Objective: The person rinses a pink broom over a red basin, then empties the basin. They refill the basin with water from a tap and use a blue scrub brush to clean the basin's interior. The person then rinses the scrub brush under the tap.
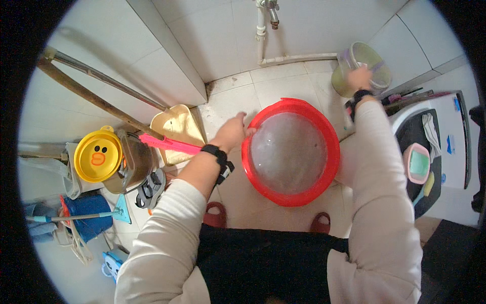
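A red plastic basin [332,152] stands on the floor before me, holding cloudy, greyish water [290,152] with a few bubbles. At its left rim is my left hand [231,133], fingers apart and nothing in it; the thumb overlaps the rim, and whether it touches is unclear. My right hand [358,79] reaches to the far right corner and is curled at the rim of a translucent greenish bucket [341,83] with purple on it. Motion blurs that hand, and its fingers are partly hidden. The bucket looks tilted.
A wall tap [273,19] and white pipe [303,58] are ahead. Left stand a dustpan [176,125], pink broom [171,143], yellow duck-faced basin [98,155], sandals [152,188] and blue bucket [91,216]. A white appliance [455,159] at right carries a pink soap dish [409,167].
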A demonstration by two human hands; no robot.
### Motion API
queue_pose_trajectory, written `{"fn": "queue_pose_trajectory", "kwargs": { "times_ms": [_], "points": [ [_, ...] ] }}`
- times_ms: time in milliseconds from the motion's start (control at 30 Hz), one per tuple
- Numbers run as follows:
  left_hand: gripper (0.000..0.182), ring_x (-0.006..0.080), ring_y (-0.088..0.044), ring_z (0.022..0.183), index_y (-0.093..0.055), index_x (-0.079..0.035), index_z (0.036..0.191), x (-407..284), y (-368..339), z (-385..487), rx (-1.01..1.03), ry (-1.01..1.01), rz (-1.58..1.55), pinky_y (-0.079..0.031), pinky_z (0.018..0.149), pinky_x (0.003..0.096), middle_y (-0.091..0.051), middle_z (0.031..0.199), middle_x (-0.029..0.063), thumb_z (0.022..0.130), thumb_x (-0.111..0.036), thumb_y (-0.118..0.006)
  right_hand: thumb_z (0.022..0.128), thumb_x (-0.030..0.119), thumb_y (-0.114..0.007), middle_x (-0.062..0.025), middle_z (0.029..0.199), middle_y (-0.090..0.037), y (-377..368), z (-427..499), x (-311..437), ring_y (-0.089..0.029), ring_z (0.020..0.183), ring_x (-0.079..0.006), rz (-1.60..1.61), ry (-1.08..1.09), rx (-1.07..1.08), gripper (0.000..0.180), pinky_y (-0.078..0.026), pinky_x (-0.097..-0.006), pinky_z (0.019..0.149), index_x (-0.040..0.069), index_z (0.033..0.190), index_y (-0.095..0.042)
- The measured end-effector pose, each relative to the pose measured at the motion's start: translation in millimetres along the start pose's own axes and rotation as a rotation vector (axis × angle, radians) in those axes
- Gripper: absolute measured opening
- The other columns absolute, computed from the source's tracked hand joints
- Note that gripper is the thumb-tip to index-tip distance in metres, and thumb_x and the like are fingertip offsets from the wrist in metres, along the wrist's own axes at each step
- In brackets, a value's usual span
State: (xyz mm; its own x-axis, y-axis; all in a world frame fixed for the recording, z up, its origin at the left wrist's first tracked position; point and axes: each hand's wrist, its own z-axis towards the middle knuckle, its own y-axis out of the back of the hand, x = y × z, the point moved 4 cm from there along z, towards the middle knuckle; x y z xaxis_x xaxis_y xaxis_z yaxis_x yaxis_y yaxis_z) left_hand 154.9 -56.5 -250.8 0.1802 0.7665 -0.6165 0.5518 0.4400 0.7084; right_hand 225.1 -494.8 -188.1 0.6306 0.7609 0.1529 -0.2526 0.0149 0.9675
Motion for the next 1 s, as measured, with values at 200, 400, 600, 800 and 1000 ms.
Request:
{"fn": "queue_pose_trajectory", "kwargs": {
  "times_ms": [200,400,600,800,1000],
  "points": [
    [0.042,0.0365,-0.061,0.095,-0.061,0.009,0.091,21.1,-54.8,-14.8,0.183,0.024,0.190,-0.049,0.082,0.0413,-0.061,0.097,0.0288,0.080,-0.032,-0.063,0.081,0.019,-0.053,-0.0164,0.109,-0.054,-21.9,-178.0,13.8,-0.053,0.105,-0.0343,-0.116,0.142,0.269,0.027,-0.045,-0.0466,0.086,0.006,0.105,-0.057],
    [0.036,0.0313,-0.064,0.069,-0.060,0.011,0.085,35.9,-70.6,-5.9,0.142,0.132,-0.022,-0.052,0.056,0.0375,-0.063,0.078,0.0248,0.082,-0.025,-0.057,0.081,0.027,-0.060,-0.0223,0.114,-0.051,-18.3,-279.3,-57.4,-0.050,0.108,-0.0389,0.010,-0.025,0.283,0.048,-0.042,-0.0454,0.091,0.002,0.119,-0.046],
    [0.018,0.0233,-0.067,0.059,-0.065,0.003,0.081,46.6,-95.6,-4.4,0.219,0.060,0.164,-0.053,0.047,0.0338,-0.065,0.067,0.0170,0.081,-0.014,-0.057,0.079,0.029,-0.062,-0.0272,0.119,-0.045,-6.2,-341.4,-96.8,-0.048,0.106,-0.0428,-0.039,0.040,0.371,0.061,-0.039,-0.0458,0.094,0.000,0.127,-0.037],
    [0.010,0.0209,-0.065,0.056,-0.068,-0.006,0.080,72.6,-149.0,-32.9,0.321,-0.077,0.395,-0.051,0.048,0.0341,-0.066,0.068,0.0110,0.078,-0.010,-0.059,0.080,0.023,-0.059,-0.0227,0.127,-0.045,61.7,-339.3,-93.2,-0.047,0.114,-0.0386,-0.038,0.346,0.394,0.041,-0.040,-0.0435,0.096,0.007,0.117,-0.052],
    [0.019,0.0232,-0.061,0.073,-0.063,-0.009,0.098,70.6,-212.3,-60.3,0.554,0.009,0.421,-0.051,0.062,0.0359,-0.061,0.090,0.0090,0.082,-0.015,-0.055,0.077,0.016,-0.059,-0.0175,0.118,-0.052,185.1,-378.1,-112.9,-0.052,0.108,-0.0345,-0.146,0.618,0.483,0.027,-0.045,-0.0419,0.089,0.004,0.102,-0.060]
  ]
}}
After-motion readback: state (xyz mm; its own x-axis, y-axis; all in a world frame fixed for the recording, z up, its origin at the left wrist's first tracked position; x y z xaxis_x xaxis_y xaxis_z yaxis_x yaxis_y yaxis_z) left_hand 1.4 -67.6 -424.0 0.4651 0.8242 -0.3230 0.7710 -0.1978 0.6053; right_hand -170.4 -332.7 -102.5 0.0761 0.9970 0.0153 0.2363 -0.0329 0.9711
